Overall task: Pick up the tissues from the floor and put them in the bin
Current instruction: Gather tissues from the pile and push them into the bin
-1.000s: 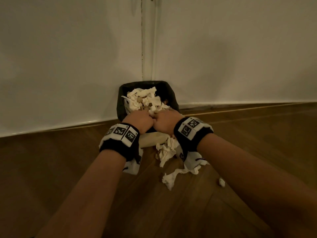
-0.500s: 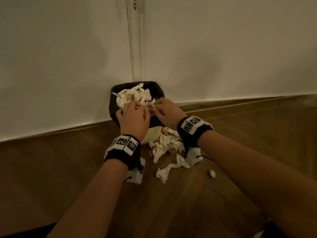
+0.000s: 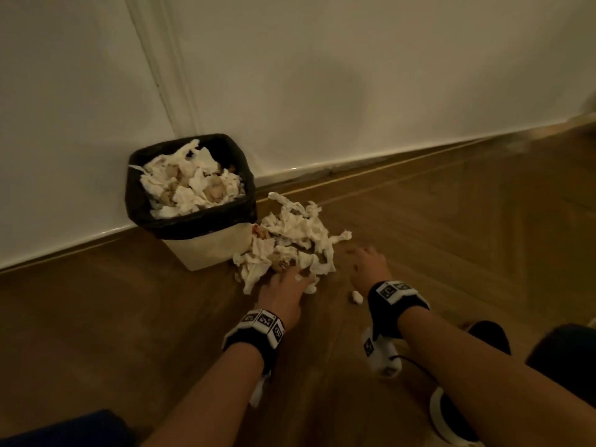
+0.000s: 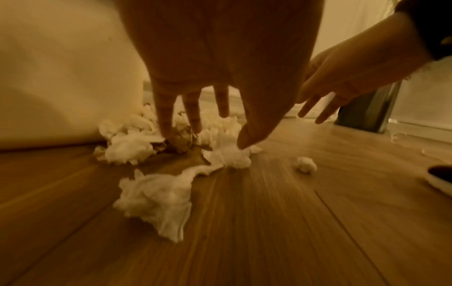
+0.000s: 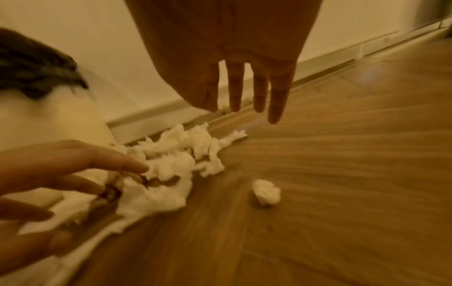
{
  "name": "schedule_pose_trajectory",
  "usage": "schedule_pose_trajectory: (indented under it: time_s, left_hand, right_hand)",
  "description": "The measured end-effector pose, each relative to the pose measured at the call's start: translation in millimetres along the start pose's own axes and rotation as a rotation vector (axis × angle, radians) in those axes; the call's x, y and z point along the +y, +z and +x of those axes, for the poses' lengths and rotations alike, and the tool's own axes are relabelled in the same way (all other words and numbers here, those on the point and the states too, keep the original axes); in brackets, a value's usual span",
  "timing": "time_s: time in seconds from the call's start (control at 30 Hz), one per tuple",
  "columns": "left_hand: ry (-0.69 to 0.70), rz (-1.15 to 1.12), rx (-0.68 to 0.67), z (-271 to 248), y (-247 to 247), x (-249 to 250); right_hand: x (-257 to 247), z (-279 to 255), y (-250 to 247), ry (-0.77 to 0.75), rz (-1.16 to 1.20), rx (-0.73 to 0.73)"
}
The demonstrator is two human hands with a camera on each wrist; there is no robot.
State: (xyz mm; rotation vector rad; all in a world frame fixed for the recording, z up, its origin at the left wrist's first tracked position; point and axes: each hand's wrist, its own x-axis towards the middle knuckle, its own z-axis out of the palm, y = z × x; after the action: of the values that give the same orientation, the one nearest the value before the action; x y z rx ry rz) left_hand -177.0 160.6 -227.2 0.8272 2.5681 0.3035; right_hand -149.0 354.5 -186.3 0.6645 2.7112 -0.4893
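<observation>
Both of your hands reach down to the tissues on the floor, and neither holds anything yet. Your left hand [image 3: 285, 293] has its fingers spread and straight, the tips [image 4: 168, 123] touching the near edge of the pile [image 3: 290, 243], thumb resting on one crumpled piece. Your right hand [image 3: 367, 266] hovers just right of the pile, fingers [image 5: 234, 91] straight and slightly apart, clear of the paper. The pile lies on the wooden floor [image 3: 451, 253], against the right front corner of the bin [image 3: 213, 246], which stands at the wall [image 3: 354, 75] with a black liner and is already heaped with tissues to its rim. One small wad [image 3: 357, 297] sits apart, between your two wrists. By my reading, you are at the gathering step of another load: next, the hands need to close in from both sides and scoop the loose heap together, lift it and set it on the full bin, likely pressing it down so nothing spills. Only the head view shows how full the bin is. The left wrist view shows a long twisted tissue [image 4: 156, 199] lying nearer you than the main pile, easy to miss. The right wrist view shows the stray wad [image 5: 266, 191] under that hand, and your shoe shows at the edge of the head view.
</observation>
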Motion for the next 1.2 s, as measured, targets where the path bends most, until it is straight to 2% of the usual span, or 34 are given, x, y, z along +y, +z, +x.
schedule_pose_trajectory:
  time_s: [0.13,0.2,0.23,0.3,0.4,0.6,0.67,0.8,0.83,0.97,1.1,1.2]
  left_hand:
    - [-0.116,0.076,-0.335,6.1,26.6,-6.9]
    - [-0.182,0.073,-0.431,6.7,30.4,-10.0]
    - [-0.212,0.068,-0.435,6.0,31.9,-11.1]
    - [-0.245,0.090,-0.347,3.0,35.3,-11.1]
    - [-0.257,0.091,-0.198,-1.1,38.3,-10.5]
    - [-0.173,0.035,-0.137,-4.4,45.3,-31.2]
    - [-0.135,0.046,-0.148,-7.9,47.0,-39.0]
    - [-0.077,-0.051,-0.068,-13.0,47.3,-46.0]
    - [-0.069,-0.115,-0.091,-12.8,45.9,-45.5]
    - [-0.065,-0.105,-0.054,-12.4,50.6,-45.1]
    - [-0.126,-0.165,0.028,-15.4,49.8,-36.5]
    - [-0.041,-0.096,0.124,-17.2,53.5,-32.2]
  right_hand:
    - [24.4,-4.7,25.8,0.018,-0.059,-0.268]
    - [30.4,-4.4,37.2,-0.011,-0.112,-0.374]
    - [32.0,-3.2,41.9,-0.020,-0.138,-0.408]
    - [32.0,0.0,47.6,-0.057,-0.187,-0.437]
    - [26.6,4.5,49.8,-0.207,-0.268,-0.434]
    - [8.4,15.6,54.7,-0.417,-0.369,-0.375]
    - [2.4,17.7,56.4,-0.418,-0.393,-0.389]
    - [-5.5,17.3,54.5,-0.399,-0.473,-0.408]
    - [-6.4,17.3,53.5,-0.408,-0.511,-0.406]
    - [-6.5,19.8,54.2,-0.486,-0.670,-0.441]
    - [-0.1,23.9,59.4,-0.491,-0.699,-0.479]
    - [6.6,24.6,63.1,-0.485,-0.686,-0.438]
